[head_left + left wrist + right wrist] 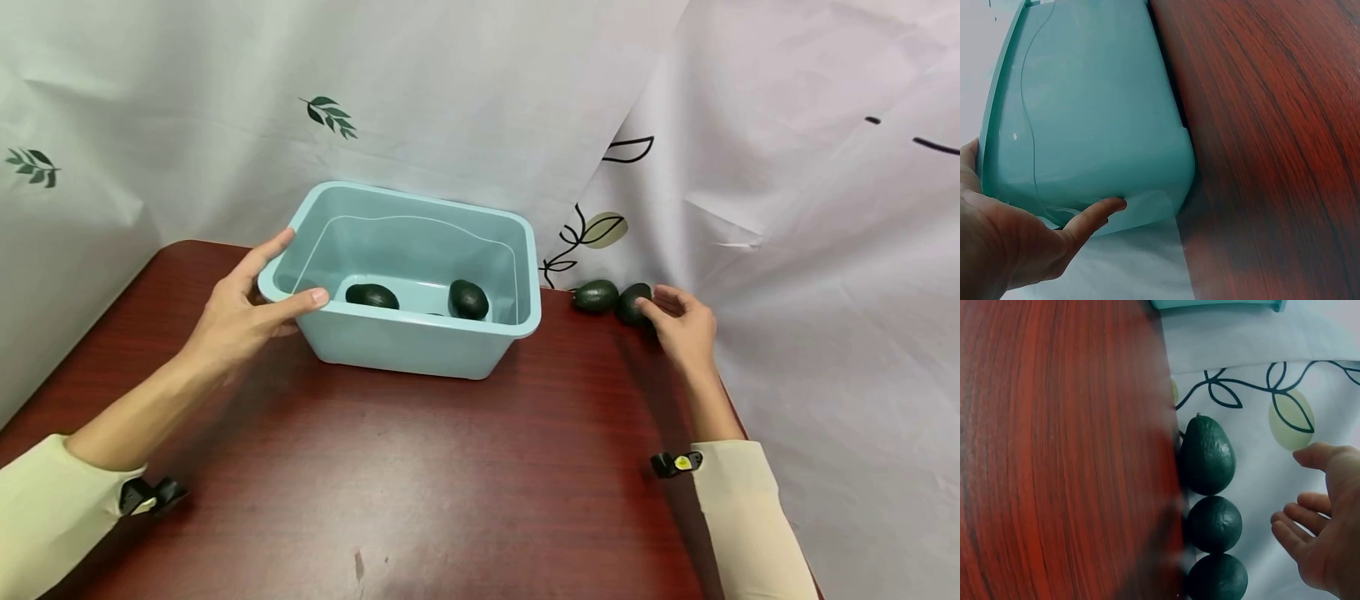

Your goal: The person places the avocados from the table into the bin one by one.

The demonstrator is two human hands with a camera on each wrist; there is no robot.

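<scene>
At left, the left hand point(243, 304) grips the near corner of a pale-blue tub point(408, 354), where two avocados point(468, 300) lie (a dark sliver shows between). Rightward, three more avocados point(1214, 524) line the table point(450, 467) edge beside the right hand point(686, 329), fingers parted, grasping nothing.

Head: cannot see underside of left avocado point(372, 294), behind tub point(408, 347) | cannot identify dark sliver point(437, 314) at its rim, too small | cannot see all of right avocado point(632, 302), behind right hand point(684, 327) | Left wrist: loses tub past top edge | Right wrist: loses bottom avocado point(1217, 578) past bottom edge
</scene>
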